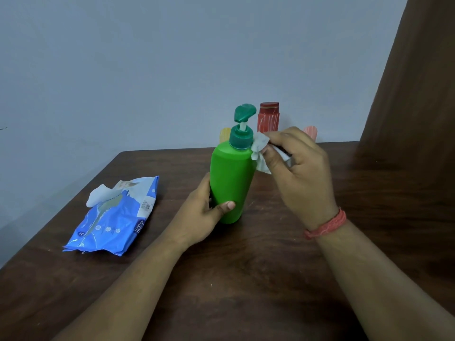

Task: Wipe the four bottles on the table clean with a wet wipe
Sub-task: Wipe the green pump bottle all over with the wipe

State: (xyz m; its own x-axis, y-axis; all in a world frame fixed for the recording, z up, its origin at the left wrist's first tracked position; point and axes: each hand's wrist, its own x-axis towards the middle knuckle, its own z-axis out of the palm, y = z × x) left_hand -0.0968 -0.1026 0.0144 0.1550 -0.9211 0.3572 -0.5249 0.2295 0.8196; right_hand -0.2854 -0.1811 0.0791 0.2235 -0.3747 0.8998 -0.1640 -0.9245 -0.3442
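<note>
A bright green pump bottle [231,178] with a darker green pump head stands slightly tilted on the dark wooden table [246,279]. My left hand [204,217] grips its lower body, thumb across the front. My right hand [300,168] pinches a crumpled white wet wipe [259,151] against the bottle's right shoulder, just under the collar. Behind it stand a red bottle [268,118], a yellow bottle [225,135] mostly hidden by the green one, and a pink bottle [311,131] half hidden by my right hand.
A blue wet-wipe pack [115,217] lies on the table's left side, with a white wipe sticking out of its opening. A brown curtain [413,94] hangs at the right. A pale wall runs along the table's far edge.
</note>
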